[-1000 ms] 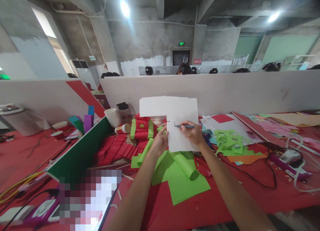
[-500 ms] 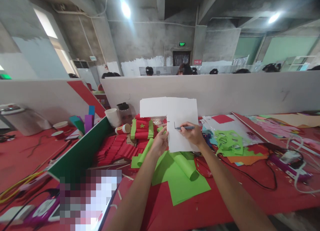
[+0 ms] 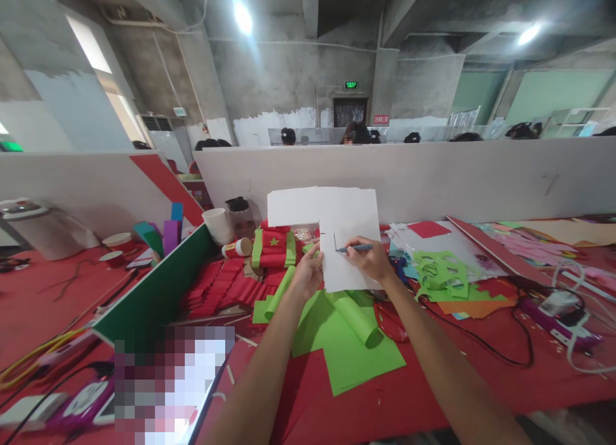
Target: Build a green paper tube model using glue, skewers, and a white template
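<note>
A white sheet of card [image 3: 344,208] with a notch cut from its lower left is held up in front of me. My left hand [image 3: 308,272] grips its left edge, thumb on the near face and the other fingers mostly hidden. In my right hand [image 3: 373,260] is a dark pen [image 3: 359,247], its tip on the card at the lower end of a short black upright line. A second small mark sits near the notch. Below the card lie green paper [image 3: 346,361] and a rolled green sheet [image 3: 360,323] on the red table.
Folded red paper strips [image 3: 221,288] and a red and green piece with a star [image 3: 274,243] lie left of the card. A green board [image 3: 154,297] stands beyond them. Cut green scraps [image 3: 440,275], a black cable [image 3: 505,358] and a purple power strip [image 3: 561,326] are right.
The pen tip has moved slightly down, and the black upright line is longer. The card has shifted a little to the left.
</note>
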